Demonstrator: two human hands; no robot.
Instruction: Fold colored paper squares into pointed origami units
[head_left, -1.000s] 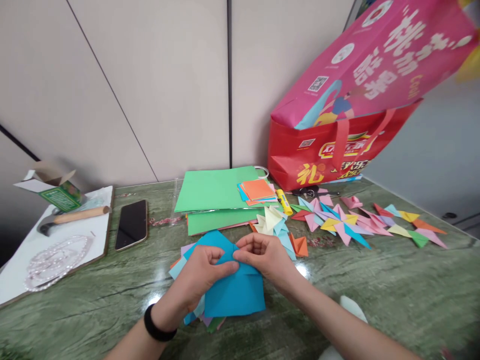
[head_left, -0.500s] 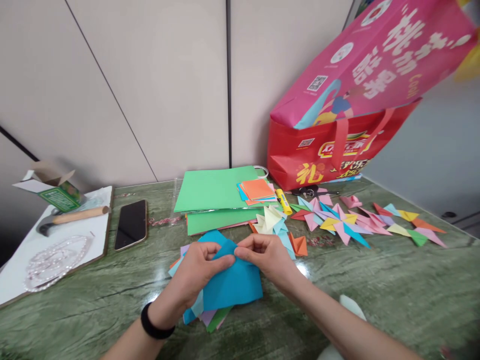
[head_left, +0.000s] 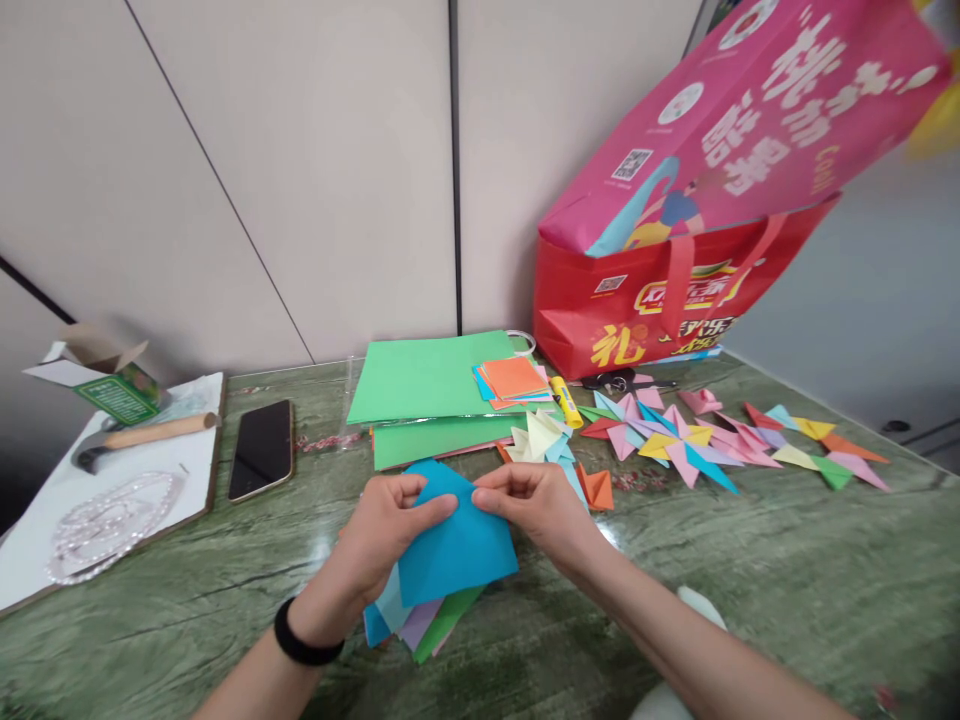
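Observation:
A blue paper sheet [head_left: 459, 550] is held up between both hands near the front middle of the table. My left hand [head_left: 390, 525] pinches its upper left part, the thumb lying on top. At the upper right edge, my right hand [head_left: 536, 505] grips it between thumb and fingers. The sheet looks nearly flat, with a slight bend near the top. Beneath it lie fanned coloured papers [head_left: 442, 625] in light blue, purple and green, partly hidden. A black band [head_left: 300, 640] circles my left wrist.
Green sheets [head_left: 427, 380], small orange squares [head_left: 514, 378] and a yellow glue stick [head_left: 566, 402] lie behind. Folded paper stars [head_left: 679, 440] spread right, below a red bag [head_left: 600, 320]. Left are a phone [head_left: 262, 450], hammer [head_left: 157, 430], beads [head_left: 112, 525] and open box [head_left: 120, 385].
The blue sheet's raised fold at the top has opened out, and the sheet has shifted slightly left and up. My left thumb has moved left, away from my right thumb.

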